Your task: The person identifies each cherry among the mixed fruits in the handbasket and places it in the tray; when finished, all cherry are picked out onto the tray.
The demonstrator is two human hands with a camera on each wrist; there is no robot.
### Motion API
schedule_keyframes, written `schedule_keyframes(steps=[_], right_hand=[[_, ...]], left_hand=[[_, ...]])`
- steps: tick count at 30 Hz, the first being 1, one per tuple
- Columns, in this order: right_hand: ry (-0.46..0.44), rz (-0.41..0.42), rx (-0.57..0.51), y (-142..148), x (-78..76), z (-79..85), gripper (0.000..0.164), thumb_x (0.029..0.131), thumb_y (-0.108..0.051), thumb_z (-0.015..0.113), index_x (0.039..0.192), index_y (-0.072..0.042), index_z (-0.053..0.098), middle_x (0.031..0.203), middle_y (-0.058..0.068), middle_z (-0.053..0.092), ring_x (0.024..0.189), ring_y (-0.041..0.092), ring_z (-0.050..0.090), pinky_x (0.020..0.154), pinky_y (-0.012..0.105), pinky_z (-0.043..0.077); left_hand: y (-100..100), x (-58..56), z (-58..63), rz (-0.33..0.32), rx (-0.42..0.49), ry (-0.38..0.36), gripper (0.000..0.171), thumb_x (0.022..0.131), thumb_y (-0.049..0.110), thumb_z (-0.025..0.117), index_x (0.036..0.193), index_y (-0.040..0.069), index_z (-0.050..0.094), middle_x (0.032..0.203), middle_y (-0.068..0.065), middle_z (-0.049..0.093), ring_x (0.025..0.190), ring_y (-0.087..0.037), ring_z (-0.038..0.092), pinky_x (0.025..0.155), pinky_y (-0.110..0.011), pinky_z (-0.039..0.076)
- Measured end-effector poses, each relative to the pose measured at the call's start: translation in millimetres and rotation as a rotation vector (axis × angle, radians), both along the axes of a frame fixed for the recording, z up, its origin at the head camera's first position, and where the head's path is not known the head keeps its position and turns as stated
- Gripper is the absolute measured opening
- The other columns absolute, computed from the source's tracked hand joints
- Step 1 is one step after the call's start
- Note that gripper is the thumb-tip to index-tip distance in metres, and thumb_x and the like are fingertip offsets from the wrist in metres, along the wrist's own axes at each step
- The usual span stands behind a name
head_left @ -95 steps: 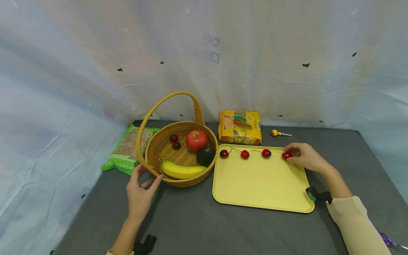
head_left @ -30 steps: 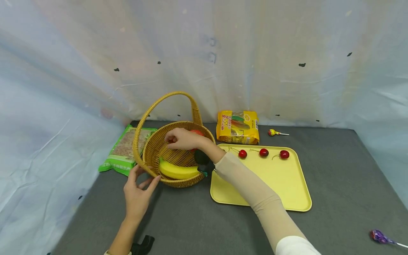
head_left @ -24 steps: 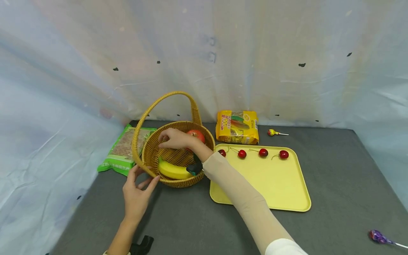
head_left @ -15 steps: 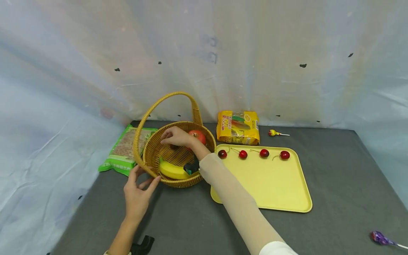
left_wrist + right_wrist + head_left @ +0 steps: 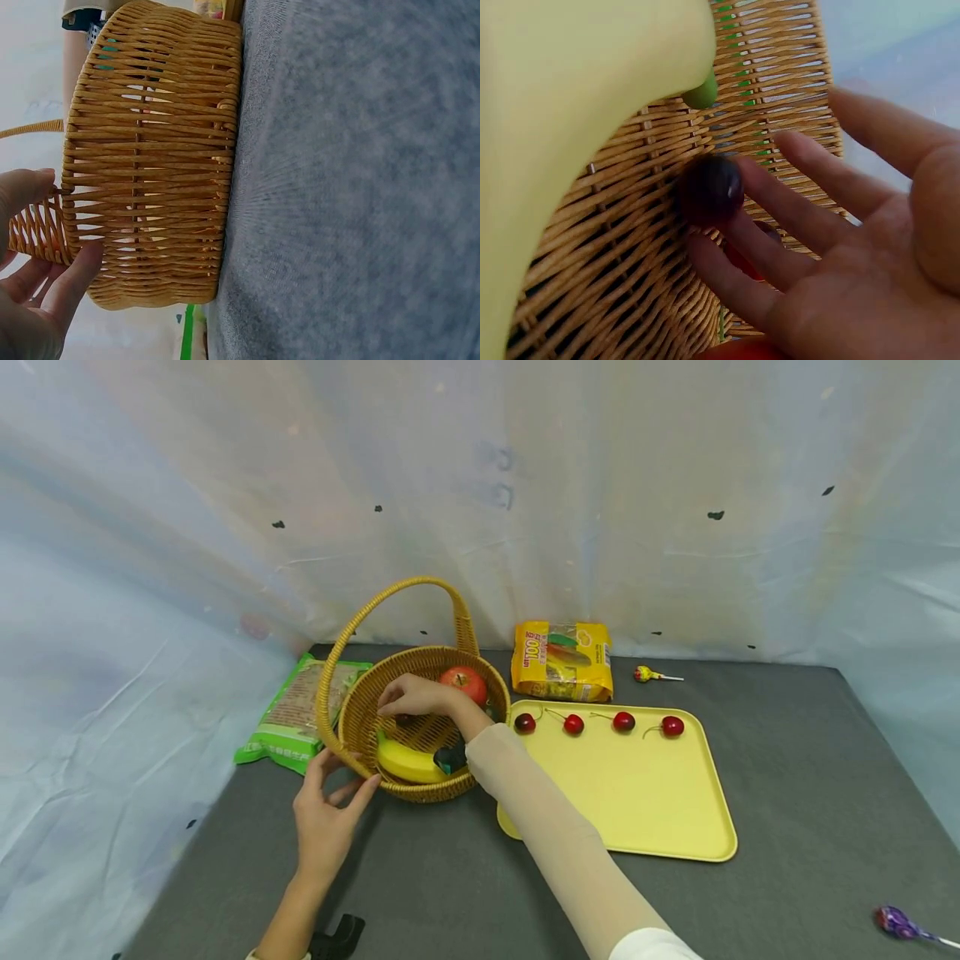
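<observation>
My left hand point(image 5: 326, 822) grips the wicker basket point(image 5: 358, 722) at the base of its handle; in the left wrist view the fingers touch the woven wall point(image 5: 157, 172). My right hand point(image 5: 418, 695) reaches inside the basket, above the banana point(image 5: 405, 762) and left of the red apple point(image 5: 467, 681). In the right wrist view, the fingers of that hand point(image 5: 832, 240) are spread and fairly straight, touching or very near a dark cherry point(image 5: 711, 187), with the thumb apart. Another red cherry point(image 5: 742, 262) shows partly behind the fingers. The wrist hides most of a dark fruit.
A yellow tray point(image 5: 622, 802) right of the basket holds several cherries point(image 5: 623, 722) in a row along its far edge. Behind stand a yellow snack bag point(image 5: 562, 662) and a lollipop point(image 5: 656, 674). A green bag point(image 5: 288, 727) lies left; a purple lollipop point(image 5: 900, 922) lies front right.
My right hand has left the rightmost cherry on the tray and moved left into the basket, lowering slightly over the last half second. The left hand has stayed on the basket.
</observation>
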State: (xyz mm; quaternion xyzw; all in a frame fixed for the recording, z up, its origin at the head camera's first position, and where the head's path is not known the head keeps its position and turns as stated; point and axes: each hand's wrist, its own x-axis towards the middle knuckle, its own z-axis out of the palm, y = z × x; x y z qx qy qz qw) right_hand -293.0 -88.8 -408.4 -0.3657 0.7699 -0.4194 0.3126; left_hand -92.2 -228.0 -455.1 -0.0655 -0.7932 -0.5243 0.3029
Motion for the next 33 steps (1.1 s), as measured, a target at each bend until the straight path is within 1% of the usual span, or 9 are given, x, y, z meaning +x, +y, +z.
schedule_keyframes(steps=[3,7,12,15,21,25,29,32,33], right_hand=[[-0.010,0.059,0.037,0.0,-0.3,-1.9,0.034,0.099,-0.012,0.063,0.129,0.005,0.062,0.121,0.015,0.066,0.111,0.030,0.063,0.098,0.042,0.054],[-0.037,0.087,0.056,0.0,0.3,-3.5,0.035,0.095,-0.004,0.067,0.129,0.006,0.061,0.125,0.020,0.064,0.105,0.025,0.065,0.094,0.039,0.057],[-0.123,0.116,0.090,0.5,2.3,-3.7,0.035,0.092,0.005,0.067,0.127,0.003,0.063,0.124,0.019,0.063,0.101,0.022,0.065,0.090,0.039,0.060],[-0.163,0.150,0.101,-0.3,2.8,-4.1,0.034,0.091,0.007,0.068,0.124,0.003,0.065,0.121,0.018,0.064,0.099,0.022,0.065,0.089,0.039,0.060],[-0.156,0.227,0.140,-2.9,1.6,-6.2,0.030,0.089,0.006,0.071,0.118,0.000,0.068,0.112,0.011,0.065,0.098,0.019,0.062,0.083,0.032,0.061],[-0.155,0.270,0.162,-2.8,2.2,-4.5,0.028,0.089,0.006,0.070,0.116,-0.002,0.070,0.109,0.009,0.065,0.098,0.019,0.062,0.081,0.031,0.061],[-0.105,0.257,0.072,1.3,3.7,1.9,0.029,0.090,0.004,0.070,0.119,0.002,0.067,0.111,0.012,0.065,0.098,0.020,0.062,0.084,0.035,0.061],[-0.043,0.224,-0.045,9.6,5.2,10.3,0.030,0.092,0.003,0.069,0.121,0.007,0.064,0.113,0.017,0.065,0.098,0.023,0.064,0.088,0.046,0.060],[-0.018,0.215,-0.084,14.0,5.8,13.4,0.029,0.093,0.002,0.068,0.121,0.007,0.064,0.113,0.017,0.065,0.099,0.023,0.064,0.088,0.045,0.059]], left_hand=[[-0.7,-0.6,-0.5,-0.007,0.005,0.004,0.069,0.077,-0.018,0.076,0.138,-0.001,0.052,0.115,-0.021,0.059,0.112,-0.025,0.059,0.079,-0.021,0.061],[-1.3,-0.4,-0.9,-0.017,0.009,0.010,0.069,0.077,-0.016,0.077,0.139,0.002,0.052,0.116,-0.023,0.059,0.112,-0.024,0.059,0.078,-0.022,0.061],[-1.2,-0.2,-0.7,-0.011,0.003,0.006,0.068,0.078,-0.015,0.077,0.139,0.002,0.052,0.116,-0.021,0.059,0.112,-0.027,0.059,0.078,-0.025,0.062],[0.7,0.9,1.7,0.000,-0.009,0.004,0.069,0.077,-0.018,0.077,0.138,-0.001,0.051,0.116,-0.021,0.059,0.111,-0.029,0.059,0.078,-0.026,0.062],[11.0,8.1,21.0,0.004,-0.028,0.010,0.063,0.076,-0.022,0.074,0.134,-0.011,0.051,0.112,-0.023,0.059,0.110,-0.032,0.059,0.079,-0.022,0.061],[14.8,11.4,30.1,0.002,-0.027,0.008,0.060,0.078,-0.021,0.074,0.132,-0.012,0.051,0.111,-0.025,0.058,0.109,-0.033,0.059,0.079,-0.020,0.060],[14.3,11.4,29.0,-0.002,-0.024,0.008,0.060,0.078,-0.021,0.074,0.132,-0.012,0.051,0.111,-0.024,0.059,0.109,-0.032,0.059,0.079,-0.024,0.061],[8.9,7.6,17.9,-0.009,-0.009,0.001,0.063,0.078,-0.019,0.075,0.135,-0.008,0.051,0.112,-0.025,0.059,0.111,-0.030,0.059,0.079,-0.025,0.062],[8.5,7.3,17.1,-0.008,-0.005,-0.007,0.063,0.078,-0.019,0.075,0.135,-0.008,0.051,0.113,-0.025,0.059,0.111,-0.030,0.059,0.080,-0.025,0.062]])
